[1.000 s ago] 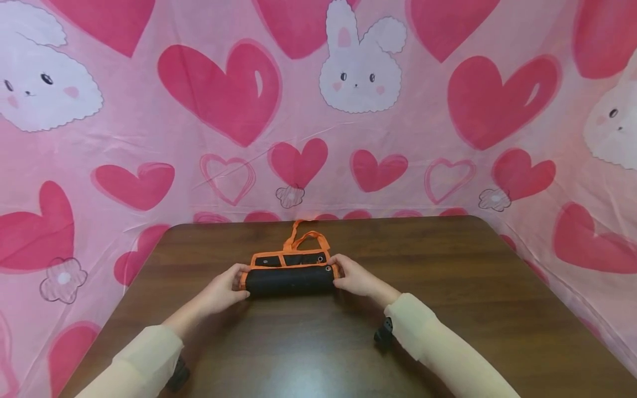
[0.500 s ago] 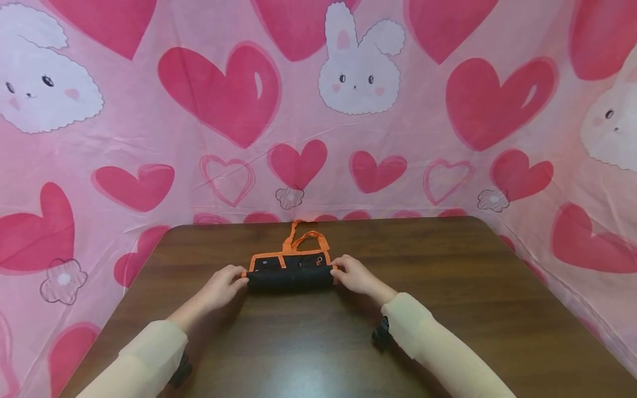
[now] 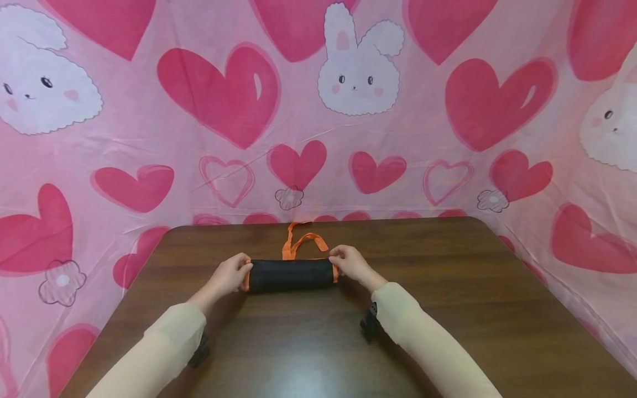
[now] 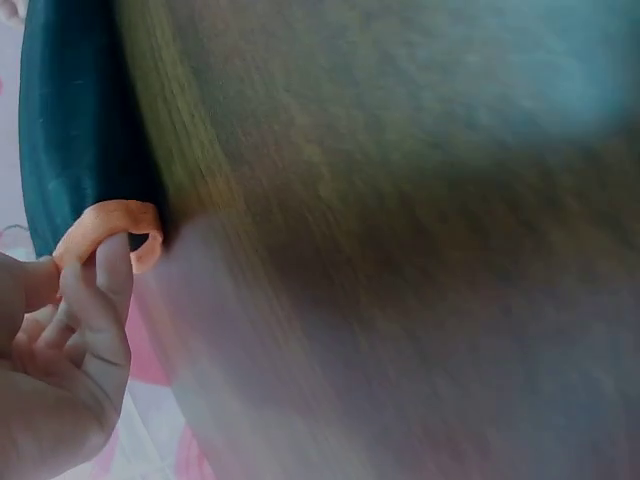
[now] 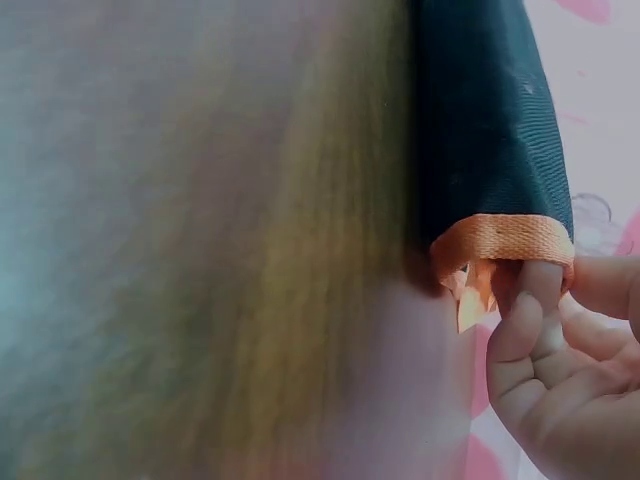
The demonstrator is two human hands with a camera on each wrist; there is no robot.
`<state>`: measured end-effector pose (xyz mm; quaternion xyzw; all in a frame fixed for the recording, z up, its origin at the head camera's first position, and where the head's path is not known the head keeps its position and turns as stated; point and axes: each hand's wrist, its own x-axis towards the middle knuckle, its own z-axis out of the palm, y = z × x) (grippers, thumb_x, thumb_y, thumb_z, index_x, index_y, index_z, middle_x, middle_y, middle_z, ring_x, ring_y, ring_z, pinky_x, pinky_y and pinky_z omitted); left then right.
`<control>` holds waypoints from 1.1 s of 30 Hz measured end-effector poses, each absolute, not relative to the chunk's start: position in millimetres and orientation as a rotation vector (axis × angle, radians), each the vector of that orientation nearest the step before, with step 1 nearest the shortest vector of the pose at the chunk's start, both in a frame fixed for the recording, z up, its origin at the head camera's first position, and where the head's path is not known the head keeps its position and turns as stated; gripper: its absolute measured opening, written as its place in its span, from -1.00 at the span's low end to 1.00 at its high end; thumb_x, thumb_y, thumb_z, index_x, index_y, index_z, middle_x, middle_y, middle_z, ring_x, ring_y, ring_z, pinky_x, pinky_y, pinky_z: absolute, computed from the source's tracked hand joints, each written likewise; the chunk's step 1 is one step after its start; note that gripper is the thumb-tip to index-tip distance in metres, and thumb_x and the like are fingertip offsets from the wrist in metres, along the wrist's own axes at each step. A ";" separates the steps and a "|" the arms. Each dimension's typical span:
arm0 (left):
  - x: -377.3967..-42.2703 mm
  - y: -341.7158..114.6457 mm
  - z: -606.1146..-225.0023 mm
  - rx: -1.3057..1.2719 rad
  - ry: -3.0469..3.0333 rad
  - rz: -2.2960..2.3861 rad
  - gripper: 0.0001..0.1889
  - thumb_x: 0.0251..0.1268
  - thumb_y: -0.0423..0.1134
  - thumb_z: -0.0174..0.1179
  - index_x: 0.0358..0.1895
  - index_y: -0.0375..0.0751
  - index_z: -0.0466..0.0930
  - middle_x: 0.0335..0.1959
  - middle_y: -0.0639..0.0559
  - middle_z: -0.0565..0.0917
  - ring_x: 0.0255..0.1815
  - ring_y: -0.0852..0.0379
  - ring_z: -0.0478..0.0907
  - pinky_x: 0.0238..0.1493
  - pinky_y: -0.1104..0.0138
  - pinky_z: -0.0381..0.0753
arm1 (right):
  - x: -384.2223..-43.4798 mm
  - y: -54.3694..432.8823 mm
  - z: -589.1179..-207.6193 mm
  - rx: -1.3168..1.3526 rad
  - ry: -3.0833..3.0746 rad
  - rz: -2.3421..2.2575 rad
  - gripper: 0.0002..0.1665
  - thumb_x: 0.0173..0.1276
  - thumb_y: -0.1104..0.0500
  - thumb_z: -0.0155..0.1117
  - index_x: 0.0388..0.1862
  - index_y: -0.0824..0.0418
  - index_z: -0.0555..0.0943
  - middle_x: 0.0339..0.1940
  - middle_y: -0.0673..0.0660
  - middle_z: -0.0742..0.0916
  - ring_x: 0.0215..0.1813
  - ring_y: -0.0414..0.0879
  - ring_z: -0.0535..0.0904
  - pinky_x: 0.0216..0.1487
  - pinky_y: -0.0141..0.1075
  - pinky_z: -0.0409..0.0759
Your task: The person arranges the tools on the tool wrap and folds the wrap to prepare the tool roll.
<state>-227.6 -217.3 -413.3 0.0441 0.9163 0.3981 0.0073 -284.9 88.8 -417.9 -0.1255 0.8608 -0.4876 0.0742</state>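
Note:
A black fabric tool roll (image 3: 291, 275) with orange edging lies rolled up across the middle of the table, its length running left to right. Orange tie straps (image 3: 287, 243) trail from behind it toward the far edge. My left hand (image 3: 230, 275) pinches the roll's left end; in the left wrist view, fingers reach into the curl of the orange edging (image 4: 108, 218). At the opposite end, my right hand (image 3: 352, 264) pinches the top far edge, with a finger tucked inside the orange border (image 5: 505, 237) in the right wrist view. The roll's inner layers are hidden.
The brown wooden table (image 3: 308, 342) extends around the roll on all sides. Behind it and along both sides hangs a pink cloth (image 3: 423, 121) printed with hearts and rabbits. A dark wrist camera (image 3: 369, 321) sits under the right sleeve.
The roll has turned over away from me, covering the pocketed strip that showed behind it. Both hands have shifted slightly, still at its ends. The straps stay behind.

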 end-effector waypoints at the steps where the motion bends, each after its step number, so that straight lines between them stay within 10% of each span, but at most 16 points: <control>1: -229.4 -216.7 -413.6 0.110 2.868 1.241 -0.77 0.36 -0.32 0.04 0.00 -0.36 0.41 -0.63 -0.03 0.49 -0.72 0.07 0.46 -0.66 0.29 0.50 | -286.6 88.4 -418.3 -0.361 2.570 -1.491 -0.77 0.31 0.29 0.18 -0.10 0.39 0.55 -0.36 0.16 0.61 -0.53 -0.09 0.46 -0.47 -0.27 0.56; 7: -235.1 -216.6 -414.5 0.005 2.886 1.173 -0.71 0.37 -0.29 0.02 0.06 -0.38 0.39 -0.42 -0.13 0.54 -0.67 0.08 0.47 -0.58 0.28 0.52 | -293.0 88.8 -416.0 -0.291 2.403 -1.595 -0.77 0.31 0.28 0.17 -0.09 0.35 0.48 -0.20 0.20 0.59 -0.36 -0.03 0.53 -0.32 -0.21 0.61; 18: -236.1 -208.5 -407.6 0.054 2.895 0.956 -0.56 0.37 -0.25 0.00 0.16 -0.55 0.34 0.02 -0.39 0.50 0.04 -0.22 0.44 0.04 -0.01 0.41 | -293.0 94.7 -416.6 -0.321 2.262 -1.574 -0.66 0.24 0.45 0.10 0.02 0.42 0.45 -0.06 0.27 0.55 -0.25 0.02 0.55 -0.34 -0.14 0.64; 33: -234.3 -217.6 -394.9 0.091 2.910 0.917 -0.55 0.37 -0.19 0.00 0.15 -0.51 0.36 0.04 -0.41 0.48 0.05 -0.27 0.42 0.04 -0.04 0.40 | -299.0 113.4 -408.8 -0.426 2.498 -1.371 -0.63 0.39 0.22 0.08 0.10 0.38 0.42 -0.04 0.23 0.58 -0.16 0.07 0.56 -0.30 -0.16 0.62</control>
